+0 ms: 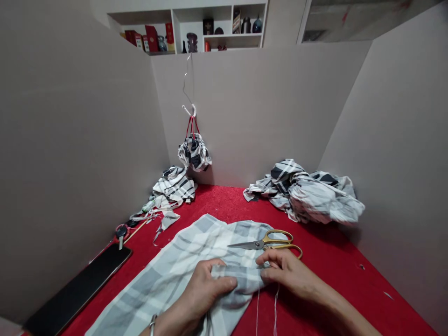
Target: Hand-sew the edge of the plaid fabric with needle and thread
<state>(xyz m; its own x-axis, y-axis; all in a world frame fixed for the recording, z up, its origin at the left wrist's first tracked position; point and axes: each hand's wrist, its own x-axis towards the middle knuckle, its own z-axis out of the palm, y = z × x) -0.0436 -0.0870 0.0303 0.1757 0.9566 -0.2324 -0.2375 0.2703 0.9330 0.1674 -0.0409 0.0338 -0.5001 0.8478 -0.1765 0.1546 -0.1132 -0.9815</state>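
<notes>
A grey-and-white plaid cloth (182,266) lies folded on the table in front of me. My left hand (206,289) grips a gathered fold of it near the middle. My right hand (283,270) pinches the cloth's edge a short way to the right, and two thin white threads (258,310) hang down near those fingers. Just beyond that hand, a pair of gold-handled steel scissors (266,242) rests on the cloth, its blades pointing left and its handles reaching onto the red surface.
The table has a red felt top (350,280), walled on both sides and behind. A black tablet (77,289) lies at the left edge. Crumpled plaid cloth lies in heaps at back left (173,186) and back right (308,193). A plaid bundle (194,151) hangs from a wall hook.
</notes>
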